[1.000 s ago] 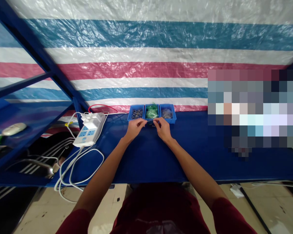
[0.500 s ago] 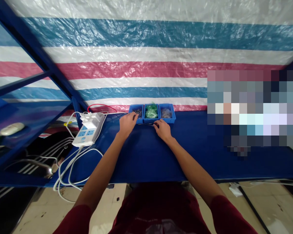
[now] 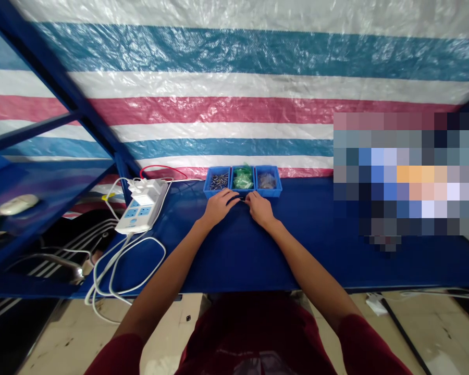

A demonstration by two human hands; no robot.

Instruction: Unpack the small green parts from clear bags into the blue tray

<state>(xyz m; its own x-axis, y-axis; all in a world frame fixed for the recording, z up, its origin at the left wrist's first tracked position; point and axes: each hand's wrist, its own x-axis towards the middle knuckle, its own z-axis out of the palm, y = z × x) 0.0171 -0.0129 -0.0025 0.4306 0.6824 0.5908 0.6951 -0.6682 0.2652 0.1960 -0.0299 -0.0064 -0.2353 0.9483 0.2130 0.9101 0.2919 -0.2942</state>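
Close together at the front of the blue bins are my two hands. My left hand (image 3: pixel 219 205) is beside the left bin, its fingers pointing right and drawn toward the thumb in a pinch; whatever is between the fingertips is too small to make out. My right hand (image 3: pixel 261 208) faces it, thumb and fingers closed on a thin, rod-like piece (image 3: pixel 243 200) that lies between the two hands. Small metal pieces resembling screws (image 3: pixel 219 181) fill the left bin (image 3: pixel 206 186). A green plastic bag (image 3: pixel 243 178) sits in the middle bin, and a clear bag (image 3: pixel 266 180) in the right bin (image 3: pixel 278 187).
A white power strip (image 3: pixel 138 213) with adapters (image 3: pixel 146 191) stands at the left of the blue table (image 3: pixel 238 255). Loops of white cable (image 3: pixel 113 271) spread to the table's front edge. Striped sheeting (image 3: pixel 219 112) hangs behind. A blurred-out area covers the right.
My left hand has come away from the left bin, moving right and toward me to meet the right hand. The right hand has stayed nearly in place with the thin piece.
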